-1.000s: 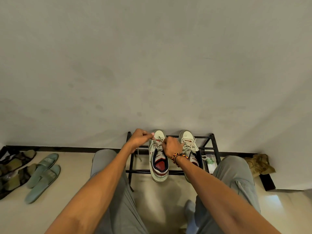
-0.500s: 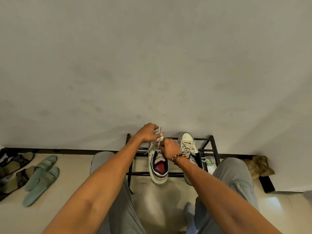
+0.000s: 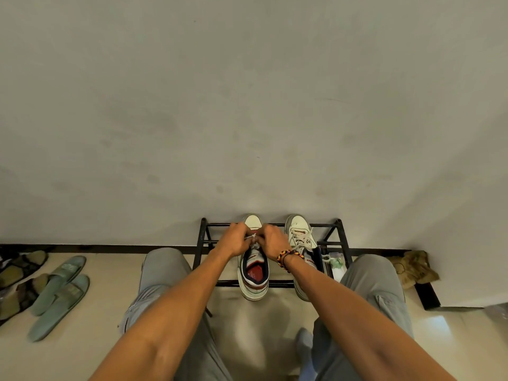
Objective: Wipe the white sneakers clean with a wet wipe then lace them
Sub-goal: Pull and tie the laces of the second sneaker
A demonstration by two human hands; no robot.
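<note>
Both hands over left sneaker (image 3: 254, 270) on black shoe rack (image 3: 341, 235). Left hand (image 3: 235, 240) and right hand (image 3: 273, 240) pinching white lace (image 3: 253, 237) between fingertips. Draw ends evenly, snug over tongue. Right sneaker (image 3: 301, 235) looks laced.

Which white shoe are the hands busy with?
The left sneaker, the one with the red insole showing. Both the left hand and the right hand pinch its lace. The right sneaker sits untouched beside it.
</note>
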